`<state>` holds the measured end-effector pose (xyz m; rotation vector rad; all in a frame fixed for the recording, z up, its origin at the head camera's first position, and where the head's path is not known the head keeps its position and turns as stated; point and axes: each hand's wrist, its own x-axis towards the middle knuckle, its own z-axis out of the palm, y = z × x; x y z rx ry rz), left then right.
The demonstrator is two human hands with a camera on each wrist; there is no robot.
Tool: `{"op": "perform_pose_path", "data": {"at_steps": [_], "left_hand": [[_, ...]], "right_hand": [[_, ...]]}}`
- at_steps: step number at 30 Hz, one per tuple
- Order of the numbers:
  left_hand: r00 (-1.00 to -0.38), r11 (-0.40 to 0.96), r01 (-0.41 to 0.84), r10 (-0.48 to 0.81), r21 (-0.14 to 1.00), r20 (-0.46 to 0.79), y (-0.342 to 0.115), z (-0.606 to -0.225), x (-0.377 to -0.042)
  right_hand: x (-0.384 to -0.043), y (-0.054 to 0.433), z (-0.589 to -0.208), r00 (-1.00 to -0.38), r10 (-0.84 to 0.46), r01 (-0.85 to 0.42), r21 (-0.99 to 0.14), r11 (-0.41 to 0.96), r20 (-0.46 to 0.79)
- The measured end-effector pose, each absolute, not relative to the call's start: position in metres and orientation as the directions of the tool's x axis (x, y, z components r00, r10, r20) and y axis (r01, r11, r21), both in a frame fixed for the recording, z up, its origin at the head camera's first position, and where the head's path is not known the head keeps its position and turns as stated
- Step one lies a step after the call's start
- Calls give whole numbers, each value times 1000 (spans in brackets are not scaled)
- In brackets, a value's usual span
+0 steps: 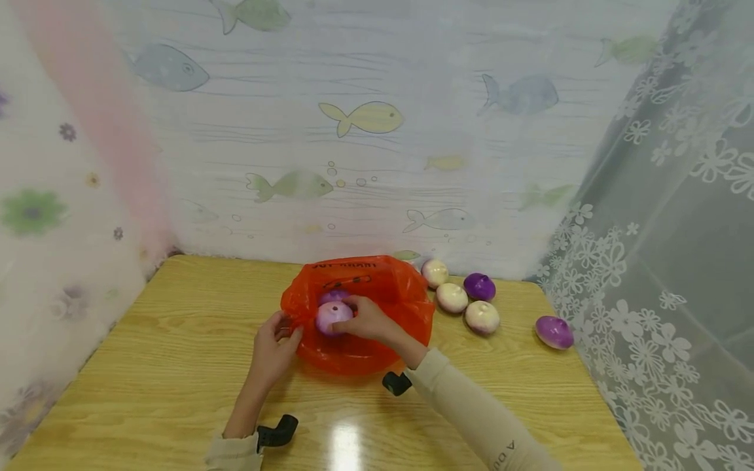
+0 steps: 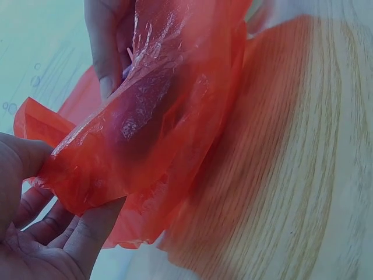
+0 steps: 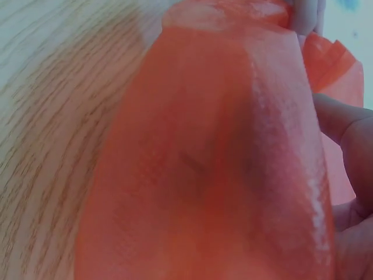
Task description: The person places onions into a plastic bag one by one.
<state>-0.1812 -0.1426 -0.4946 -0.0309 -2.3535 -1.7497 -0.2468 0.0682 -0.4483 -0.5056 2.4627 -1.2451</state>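
Observation:
A red plastic bag (image 1: 406, 320) lies with its mouth open on the table. My left hand (image 1: 273, 347) pinches the bag's left rim; in the left wrist view, the thumb and fingers of that hand (image 2: 52, 233) hold the crumpled film (image 2: 192, 76). Inside the bag's mouth, my right hand (image 1: 371, 320) grips a light purple onion (image 1: 331, 320) from its right side. Another purple onion (image 1: 333, 296) shows just behind it in the bag. In the right wrist view the bag (image 3: 204, 163) covers most of the picture, hiding the gripped onion.
To the right of the bag sit several more onions: pale ones (image 1: 451, 298) grouped with a dark purple one (image 1: 480, 286), and a purple one (image 1: 554, 332) near the wooden table's (image 1: 177, 340) right edge. A fish-patterned curtain (image 1: 365, 176) hangs behind.

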Motion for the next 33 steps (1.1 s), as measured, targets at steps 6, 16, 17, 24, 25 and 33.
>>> {"op": "perform_pose_path", "data": {"at_steps": [6,16,17,24,25,33], "left_hand": [[-976,298,151,-108,943,191,-142,-495,-181],[-977,310,148,-104,939,189,-142,-494,-178],[-977,311,150,-102,939,189,-142,-494,-178],[-981,306,140,-85,942,173,-141,-493,-177],[-982,308,136,-82,942,168,-141,-493,-177],[-987,301,101,-89,948,133,-140,-491,-177]], "right_hand": [[-254,66,-454,-905,-412,-148,-831,537,-104],[-256,62,-452,-915,-393,-147,-831,536,-91],[-255,61,-452,-913,-397,-148,-832,535,-92],[-254,59,-449,-909,-405,-138,-845,516,-98],[-254,59,-448,-910,-402,-136,-845,518,-101],[-254,56,-442,-916,-383,-117,-830,545,-122]]}}
